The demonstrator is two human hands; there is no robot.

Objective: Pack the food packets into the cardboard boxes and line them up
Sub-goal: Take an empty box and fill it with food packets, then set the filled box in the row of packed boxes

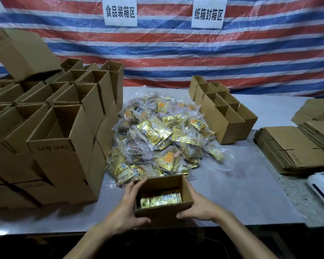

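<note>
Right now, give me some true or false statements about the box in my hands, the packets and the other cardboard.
1. The left hand and right hand grip an open box. True.
2. That box is empty. False: gold packets lie inside it.
3. The loose packet pile lies between a tall box stack and a smaller box group. True.
4. The flattened cardboard lies left of the pile. False: it is stacked to the right.

Bare forearms enter from 6 o'clock, left hand (127, 208) at 9, right hand (198, 206) at 3 of small open brown cardboard box (157, 214), gripping its sides.
</note>
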